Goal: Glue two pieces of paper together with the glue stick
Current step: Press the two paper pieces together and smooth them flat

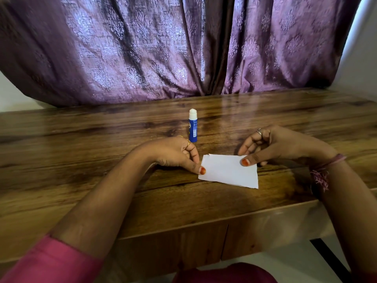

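White paper pieces [229, 170] lie stacked at frame centre on the wooden table [81, 160], edges nearly aligned. The left hand [175, 154] and right hand [271, 146] pinch opposite ends, thumbs on top. With the glue stick [192, 125] standing uncapped just above, gluing appears done and pressing remains.

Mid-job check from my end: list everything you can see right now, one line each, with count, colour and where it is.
paper: one white stack showing, flat on the table near its front edge; whether it is one sheet or two I cannot tell
glue stick: one, blue with white top, upright behind the paper
table: one, brown wood, across the view
curtain: purple, patterned, behind the table
left hand: one, thumb on the paper's left edge, rings on fingers
right hand: one, thumb on the paper's upper right part, ring on a finger, thread band at the wrist
sleeve: pink, lower left
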Motion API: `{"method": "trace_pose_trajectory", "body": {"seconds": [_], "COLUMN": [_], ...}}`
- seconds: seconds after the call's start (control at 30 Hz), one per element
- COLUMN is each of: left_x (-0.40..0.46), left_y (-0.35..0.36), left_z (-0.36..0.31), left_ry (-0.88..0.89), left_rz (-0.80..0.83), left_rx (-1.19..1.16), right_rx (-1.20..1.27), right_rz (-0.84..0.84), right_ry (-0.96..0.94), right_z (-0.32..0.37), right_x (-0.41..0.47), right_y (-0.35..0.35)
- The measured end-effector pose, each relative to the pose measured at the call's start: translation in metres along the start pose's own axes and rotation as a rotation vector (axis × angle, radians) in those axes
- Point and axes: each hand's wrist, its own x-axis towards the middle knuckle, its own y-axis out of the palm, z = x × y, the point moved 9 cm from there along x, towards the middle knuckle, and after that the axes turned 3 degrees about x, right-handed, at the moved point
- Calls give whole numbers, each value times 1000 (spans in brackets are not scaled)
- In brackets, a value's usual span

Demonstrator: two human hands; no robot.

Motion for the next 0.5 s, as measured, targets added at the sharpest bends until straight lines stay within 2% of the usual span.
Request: {"method": "trace_pose_trajectory", "body": {"seconds": [0.5], "left_x": [-2], "left_y": [1], "left_z": [-4], "left_ry": [6], "left_rz": [11], "left_rx": [-9], "right_rx": [1], "right_rz": [-4], "right_ry": [10], "right_z": [-4], "right_x": [2], "right_y": [-1]}}
